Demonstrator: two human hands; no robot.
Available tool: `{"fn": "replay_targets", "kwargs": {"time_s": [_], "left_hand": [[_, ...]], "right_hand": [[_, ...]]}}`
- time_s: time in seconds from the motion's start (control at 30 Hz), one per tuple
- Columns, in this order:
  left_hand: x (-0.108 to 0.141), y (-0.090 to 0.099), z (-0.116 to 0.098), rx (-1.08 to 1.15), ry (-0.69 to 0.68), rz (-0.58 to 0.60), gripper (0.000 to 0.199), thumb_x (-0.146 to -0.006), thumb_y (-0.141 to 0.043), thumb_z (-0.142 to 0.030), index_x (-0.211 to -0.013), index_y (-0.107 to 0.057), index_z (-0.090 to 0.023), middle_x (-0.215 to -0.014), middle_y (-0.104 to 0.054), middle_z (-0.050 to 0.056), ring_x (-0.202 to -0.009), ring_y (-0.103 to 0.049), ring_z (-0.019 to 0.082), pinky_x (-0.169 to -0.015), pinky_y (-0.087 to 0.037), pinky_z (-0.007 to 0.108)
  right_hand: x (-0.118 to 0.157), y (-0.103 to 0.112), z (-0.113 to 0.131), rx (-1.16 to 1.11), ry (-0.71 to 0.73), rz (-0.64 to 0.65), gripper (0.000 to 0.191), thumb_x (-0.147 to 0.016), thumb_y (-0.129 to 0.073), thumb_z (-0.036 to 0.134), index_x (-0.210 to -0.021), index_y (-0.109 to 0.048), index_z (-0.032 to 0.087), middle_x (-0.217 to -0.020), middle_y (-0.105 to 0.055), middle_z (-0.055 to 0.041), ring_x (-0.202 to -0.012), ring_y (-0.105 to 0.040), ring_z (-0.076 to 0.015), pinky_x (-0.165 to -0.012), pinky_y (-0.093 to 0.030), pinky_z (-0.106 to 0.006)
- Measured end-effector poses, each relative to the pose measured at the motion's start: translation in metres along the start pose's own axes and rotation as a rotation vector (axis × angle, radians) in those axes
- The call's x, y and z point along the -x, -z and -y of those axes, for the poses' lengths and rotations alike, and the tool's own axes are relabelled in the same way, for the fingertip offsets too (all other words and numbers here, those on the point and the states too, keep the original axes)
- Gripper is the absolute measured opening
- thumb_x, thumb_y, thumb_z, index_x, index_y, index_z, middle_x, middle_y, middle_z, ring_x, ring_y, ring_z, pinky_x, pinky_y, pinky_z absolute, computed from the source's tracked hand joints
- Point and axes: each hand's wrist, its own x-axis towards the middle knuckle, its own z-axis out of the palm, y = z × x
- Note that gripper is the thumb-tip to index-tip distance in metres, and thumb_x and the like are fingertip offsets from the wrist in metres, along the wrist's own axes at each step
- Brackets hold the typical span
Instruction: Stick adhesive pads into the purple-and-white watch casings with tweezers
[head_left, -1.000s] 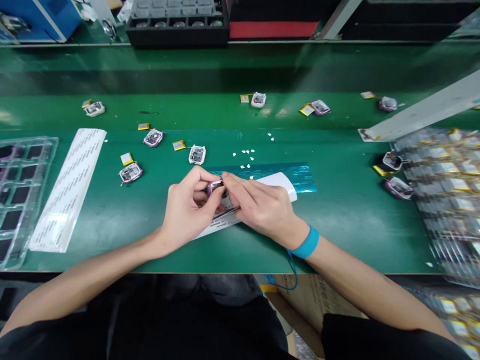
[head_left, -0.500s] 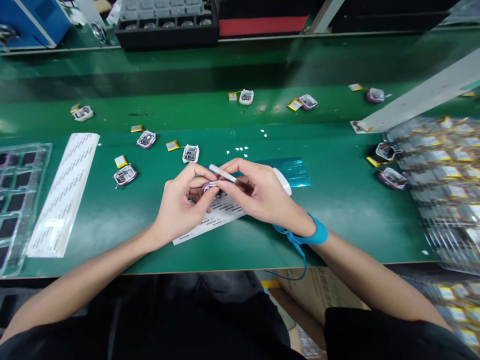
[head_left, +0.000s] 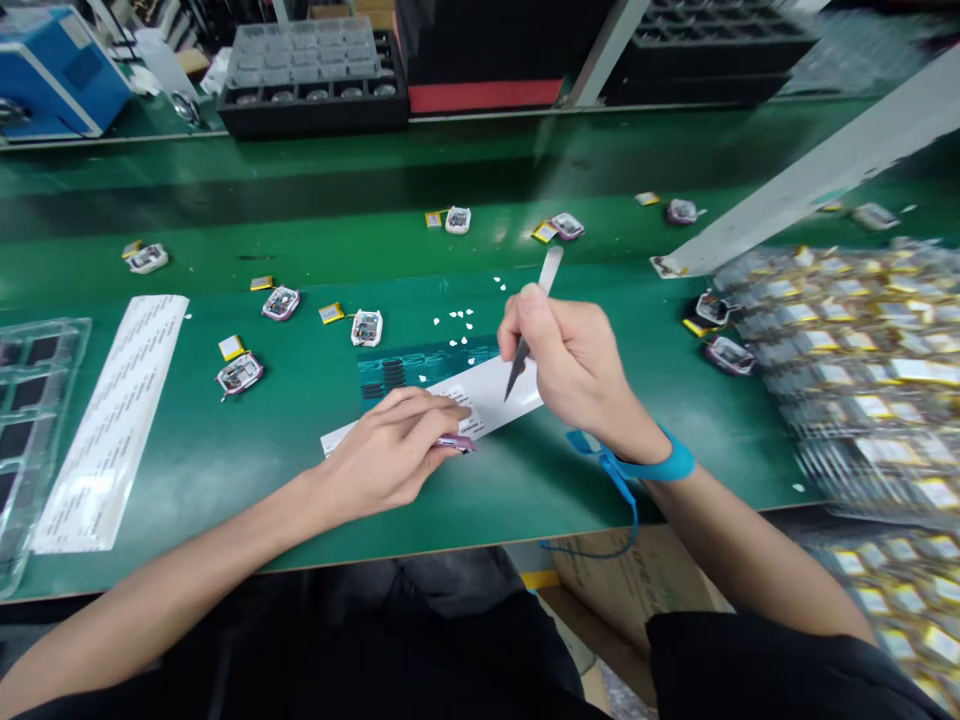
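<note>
My left hand [head_left: 401,440] lies over a white printed sticker strip [head_left: 499,395], its fingers closed on a small purple watch case [head_left: 456,442]. Most of that case is hidden under the fingers. Tweezers [head_left: 552,262] are pinched in my right hand [head_left: 570,350], tips pointing down just above the blank part of the strip. A blue strap circles my right wrist. Behind the strip lies a blue film [head_left: 379,362] with several black pieces on it. Several tiny white bits [head_left: 454,316] are scattered on the green bench behind the film.
Open watch cases with yellow batteries, such as a white one [head_left: 367,327], are spread over the bench. Another sticker strip [head_left: 112,420] and a clear tray [head_left: 37,400] lie left. Stacked trays [head_left: 847,370] of parts stand right, near a white post [head_left: 810,160].
My hands have parted. The left lowered the purple case onto the strip; the right moved right and turned the tweezers tips-down. The view has shifted, and more of the blue film shows.
</note>
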Motion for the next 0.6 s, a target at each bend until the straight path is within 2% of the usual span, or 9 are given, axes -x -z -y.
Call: {"fn": "replay_targets", "kwargs": {"time_s": [0.1, 0.2, 0.27, 0.47, 0.6], "left_hand": [[0.002, -0.005, 0.007, -0.019, -0.038, 0.057, 0.021, -0.103, -0.049, -0.019, -0.122, -0.059, -0.017, -0.118, -0.077, 0.016, -0.111, -0.074, 0.027, -0.097, -0.059, 0.046], [0.002, -0.003, 0.010, -0.007, -0.072, 0.118, 0.020, -0.104, -0.048, -0.020, -0.119, -0.062, -0.018, -0.113, -0.078, 0.015, -0.105, -0.076, 0.026, -0.093, -0.062, 0.045], [0.002, 0.000, 0.011, 0.012, -0.086, 0.141, 0.020, -0.104, -0.048, -0.020, -0.117, -0.063, -0.018, -0.112, -0.078, 0.015, -0.105, -0.076, 0.027, -0.091, -0.063, 0.045], [0.004, 0.001, 0.013, 0.027, -0.078, 0.178, 0.021, -0.104, -0.048, -0.021, -0.123, -0.057, -0.017, -0.123, -0.076, 0.017, -0.116, -0.074, 0.029, -0.093, -0.064, 0.043], [0.004, 0.002, 0.013, -0.016, -0.061, 0.201, 0.016, -0.104, -0.045, -0.022, -0.118, -0.054, -0.017, -0.135, -0.069, 0.022, -0.129, -0.066, 0.033, -0.091, -0.066, 0.046]], "right_hand": [[0.011, 0.004, -0.017, -0.161, -0.235, 0.090, 0.054, -0.102, -0.051, 0.062, -0.071, -0.067, 0.020, -0.056, -0.063, 0.0011, -0.051, -0.063, -0.0112, -0.052, -0.053, -0.024], [0.027, 0.007, -0.032, -0.305, -0.415, 0.104, 0.047, -0.094, -0.065, 0.063, -0.081, -0.070, 0.018, -0.066, -0.073, -0.0031, -0.056, -0.071, -0.0143, -0.053, -0.060, -0.024], [0.037, 0.008, -0.037, -0.359, -0.494, 0.088, 0.048, -0.094, -0.064, 0.064, -0.084, -0.069, 0.017, -0.068, -0.075, -0.0049, -0.056, -0.073, -0.0160, -0.052, -0.061, -0.024], [0.049, 0.005, -0.038, -0.403, -0.549, 0.067, 0.049, -0.095, -0.061, 0.064, -0.087, -0.066, 0.016, -0.072, -0.077, -0.0078, -0.061, -0.077, -0.0177, -0.056, -0.065, -0.024], [0.050, 0.006, -0.039, -0.409, -0.551, 0.106, 0.046, -0.096, -0.063, 0.061, -0.090, -0.069, 0.016, -0.077, -0.079, -0.0087, -0.067, -0.078, -0.0188, -0.061, -0.067, -0.026]]}}
